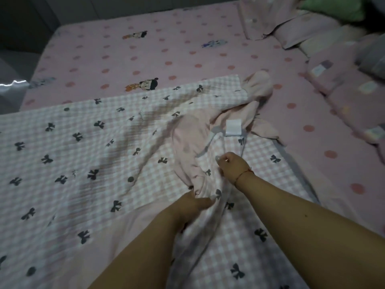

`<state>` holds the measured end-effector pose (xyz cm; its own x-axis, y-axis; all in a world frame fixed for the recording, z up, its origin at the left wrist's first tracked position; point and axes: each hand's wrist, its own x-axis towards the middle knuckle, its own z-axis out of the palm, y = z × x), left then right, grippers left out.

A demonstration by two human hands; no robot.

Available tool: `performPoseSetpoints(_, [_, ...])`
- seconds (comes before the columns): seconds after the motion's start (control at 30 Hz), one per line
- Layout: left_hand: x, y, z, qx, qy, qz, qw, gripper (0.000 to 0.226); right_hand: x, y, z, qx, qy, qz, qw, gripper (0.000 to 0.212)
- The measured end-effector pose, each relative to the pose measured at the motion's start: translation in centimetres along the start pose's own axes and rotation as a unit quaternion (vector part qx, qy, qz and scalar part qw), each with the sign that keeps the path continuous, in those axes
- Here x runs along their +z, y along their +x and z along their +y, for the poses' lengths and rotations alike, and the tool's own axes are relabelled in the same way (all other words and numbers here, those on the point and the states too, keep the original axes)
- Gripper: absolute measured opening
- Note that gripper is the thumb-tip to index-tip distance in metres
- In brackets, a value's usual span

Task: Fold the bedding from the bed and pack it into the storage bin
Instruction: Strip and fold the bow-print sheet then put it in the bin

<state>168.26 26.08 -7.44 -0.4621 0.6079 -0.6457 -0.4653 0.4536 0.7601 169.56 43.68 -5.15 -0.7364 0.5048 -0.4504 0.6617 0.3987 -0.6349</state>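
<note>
Gingham quilt point(87, 155) with black bows lies spread and rumpled on the bed point(145, 49). Left hand point(194, 203) and right hand point(232, 166) each have fingers clamped on bunched folds, seemingly straightening; squaring edges comes next. No bin visible.

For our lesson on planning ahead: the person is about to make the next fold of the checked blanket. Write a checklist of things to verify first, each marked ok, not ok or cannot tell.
1. Left hand holds the checked blanket: ok, its fingers grip a bunched ridge.
2. Right hand holds the blanket: ok, it pinches fabric near the ridge.
3. Blanket lies flat for folding: not ok, the far right corner is crumpled around the white label.
4. Free room on the pink dotted sheet beyond the blanket: ok.
5. Pillows clear of the blanket: ok, they lie apart at the right.
6. Storage bin ready: cannot tell, none in view.
</note>
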Motion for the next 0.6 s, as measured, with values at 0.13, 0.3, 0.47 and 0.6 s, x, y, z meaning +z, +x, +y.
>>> performPoseSetpoints(0.13, [5.0, -1.8, -0.2, -0.009, 0.074, -0.052, 0.996, 0.02, -1.1, -0.8, 0.0, -0.043, -0.066, -0.011, 0.997, 0.026])
performPoseSetpoints(0.3, [8.9, -4.1, -1.1, -0.014, 0.112, -0.068, 0.991, 0.028, -2.3, -3.5, 2.0, -0.037, -0.181, -0.075, 0.98, 0.046])
performPoseSetpoints(0.47, [12.0, -6.0, -2.3, -0.03, 0.16, -0.072, 0.984, 0.047, -3.8, -5.7, 5.2, 0.033, -0.241, -0.112, 0.964, 0.061])
performPoseSetpoints(0.6, [14.1, -7.3, -3.3, -0.018, 0.205, -0.069, 0.976, 0.039, -4.8, -7.3, 7.9, 0.063, -0.24, -0.113, 0.962, 0.057])
